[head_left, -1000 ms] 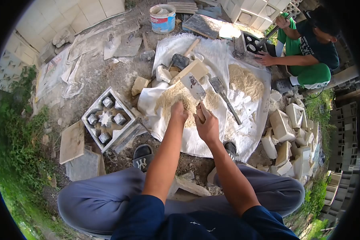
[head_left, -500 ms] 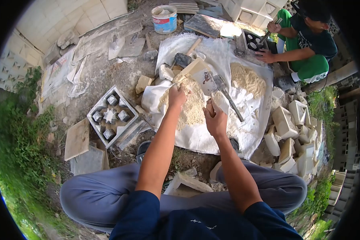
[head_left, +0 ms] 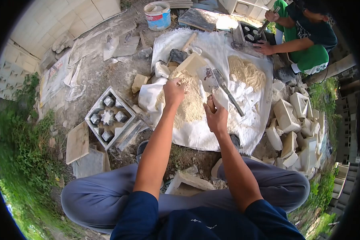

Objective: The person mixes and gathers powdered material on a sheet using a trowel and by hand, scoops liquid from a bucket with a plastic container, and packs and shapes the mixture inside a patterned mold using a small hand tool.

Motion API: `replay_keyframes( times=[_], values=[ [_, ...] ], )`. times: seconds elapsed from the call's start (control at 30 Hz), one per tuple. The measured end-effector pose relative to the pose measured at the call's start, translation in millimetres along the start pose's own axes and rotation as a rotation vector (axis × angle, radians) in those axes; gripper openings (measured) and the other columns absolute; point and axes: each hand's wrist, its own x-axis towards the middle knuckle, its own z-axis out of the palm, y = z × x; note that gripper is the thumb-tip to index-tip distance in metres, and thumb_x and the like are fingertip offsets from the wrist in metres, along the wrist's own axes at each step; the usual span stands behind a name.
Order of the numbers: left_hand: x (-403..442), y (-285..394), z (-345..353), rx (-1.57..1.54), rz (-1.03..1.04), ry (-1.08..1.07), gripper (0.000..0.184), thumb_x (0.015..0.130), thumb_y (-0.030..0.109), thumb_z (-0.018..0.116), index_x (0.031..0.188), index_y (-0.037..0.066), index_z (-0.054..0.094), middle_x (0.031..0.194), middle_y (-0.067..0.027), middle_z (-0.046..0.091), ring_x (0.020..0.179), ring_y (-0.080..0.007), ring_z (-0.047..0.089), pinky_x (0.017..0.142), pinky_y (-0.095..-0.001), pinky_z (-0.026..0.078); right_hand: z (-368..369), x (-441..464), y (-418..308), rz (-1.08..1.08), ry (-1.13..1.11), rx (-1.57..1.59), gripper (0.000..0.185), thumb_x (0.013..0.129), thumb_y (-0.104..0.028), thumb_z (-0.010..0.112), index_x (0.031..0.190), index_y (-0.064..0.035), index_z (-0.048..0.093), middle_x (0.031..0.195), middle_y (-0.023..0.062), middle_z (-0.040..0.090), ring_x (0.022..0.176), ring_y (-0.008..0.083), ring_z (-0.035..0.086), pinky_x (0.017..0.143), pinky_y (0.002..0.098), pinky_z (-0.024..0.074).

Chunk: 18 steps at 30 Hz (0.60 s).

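Trowel [head_left: 209,82] gripped in right hand [head_left: 217,116], long axis forward, right of powder [head_left: 193,105]; left hand [head_left: 174,94] over powder, grip unclear

This looks like an open-air workshop yard for casting blocks, with bare dirt [head_left: 98,76], greenery [head_left: 26,138] and a block-shaped mould [head_left: 94,126] left of the left hand [head_left: 174,94], sandy powder [head_left: 190,107] on sacking [head_left: 196,139] beneath it, and pale cast pieces [head_left: 286,116] heaped right of the right hand [head_left: 217,117].

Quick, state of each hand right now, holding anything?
Left hand: fingers part-curled by the sandy pile; whether it holds any can't be told.
Right hand: closed, holding a trowel.
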Motion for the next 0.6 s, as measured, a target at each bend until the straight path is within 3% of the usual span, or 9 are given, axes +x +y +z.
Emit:
replay_keyframes(
  times=[0.07,0.2,0.27,0.3,0.37,0.4,0.47,0.53,0.6],
  values=[
    [0.1,7.6,-3.3,0.046,0.048,0.032,0.022,0.092,0.017,0.074,0.101,-0.003,0.075,0.082,-0.0217,0.074,0.076,-0.0308,0.076,0.067,-0.0396,0.056,0.6,0.6,-1.9,0.018,-0.005,0.027,0.053,0.093,-0.016,0.073,0.138,0.0077,0.059,0.086,0.0160,0.070,0.081,0.0111,0.060,0.077,0.0291,0.0515],
    [7.9,-29.4,17.2,0.132,0.148,0.116,0.028,0.092,0.022,0.075,0.105,-0.002,0.075,0.090,-0.0233,0.074,0.086,-0.0351,0.075,0.076,-0.0426,0.056,6.9,3.0,11.1,-0.010,0.021,0.066,0.054,0.093,-0.017,0.073,0.138,0.0075,0.058,0.084,0.0144,0.069,0.080,0.0110,0.059,0.076,0.0291,0.0513],
    [9.2,-64.6,32.6,0.123,0.068,-0.003,0.050,0.090,0.032,0.078,0.128,0.002,0.068,0.121,-0.0268,0.070,0.117,-0.0417,0.065,0.099,-0.0434,0.051,8.0,4.4,15.0,0.007,0.021,0.053,0.054,0.093,-0.016,0.073,0.139,0.0075,0.058,0.083,0.0131,0.068,0.078,0.0110,0.058,0.075,0.0292,0.0513],
    [4.0,-80.9,42.3,0.125,0.068,-0.006,0.050,0.090,0.032,0.078,0.128,0.002,0.068,0.121,-0.0268,0.070,0.117,-0.0417,0.065,0.099,-0.0434,0.051,8.3,4.3,16.3,0.010,0.022,0.054,0.054,0.093,-0.016,0.073,0.139,0.0075,0.058,0.083,0.0131,0.068,0.078,0.0110,0.058,0.075,0.0292,0.0513],
    [-15.7,-105.3,60.7,0.253,0.261,-0.074,0.071,0.091,0.036,0.076,0.149,0.007,0.051,0.151,-0.0257,0.050,0.141,-0.0458,0.044,0.117,-0.0454,0.037,8.9,4.9,18.4,0.072,0.020,0.062,0.054,0.092,-0.017,0.074,0.138,0.0074,0.059,0.081,0.0140,0.067,0.078,0.0105,0.057,0.074,0.0296,0.0511],
    [-23.4,-108.8,66.0,0.324,0.194,-0.230,0.083,0.090,0.039,0.076,0.158,0.010,0.037,0.162,-0.0226,0.035,0.150,-0.0470,0.028,0.124,-0.0473,0.028,8.1,5.5,18.5,0.076,0.023,0.061,0.054,0.092,-0.017,0.074,0.138,0.0074,0.059,0.081,0.0140,0.067,0.078,0.0105,0.057,0.074,0.0296,0.0511],
    [-43.5,-128.9,76.6,0.424,0.286,-0.302,0.072,0.091,0.031,0.074,0.154,0.011,0.045,0.159,-0.0225,0.040,0.149,-0.0446,0.032,0.122,-0.0472,0.030,5.8,6.1,18.7,0.101,-0.024,0.028,0.054,0.092,-0.018,0.073,0.139,0.0049,0.058,0.088,0.0255,0.071,0.078,0.0291,0.073,0.074,0.0361,0.0543],
    [-48.6,-169.6,90.0,0.467,0.379,-0.312,0.066,0.092,0.027,0.073,0.152,0.011,0.049,0.156,-0.0221,0.045,0.147,-0.0438,0.037,0.121,-0.0468,0.032,8.8,5.9,27.0,0.100,-0.018,0.030,0.054,0.092,-0.019,0.073,0.138,0.0055,0.058,0.084,0.0246,0.070,0.073,0.0294,0.071,0.072,0.0367,0.0543],
    [-43.4,-193.7,97.5,0.346,0.265,-0.288,0.050,0.090,0.019,0.071,0.140,0.014,0.063,0.146,-0.0170,0.057,0.140,-0.0383,0.047,0.118,-0.0468,0.035,7.2,6.4,23.8,0.148,-0.050,0.049,0.053,0.092,-0.021,0.072,0.136,0.0043,0.060,0.075,0.0215,0.066,0.061,0.0301,0.065,0.066,0.0383,0.0536]
  ],
)
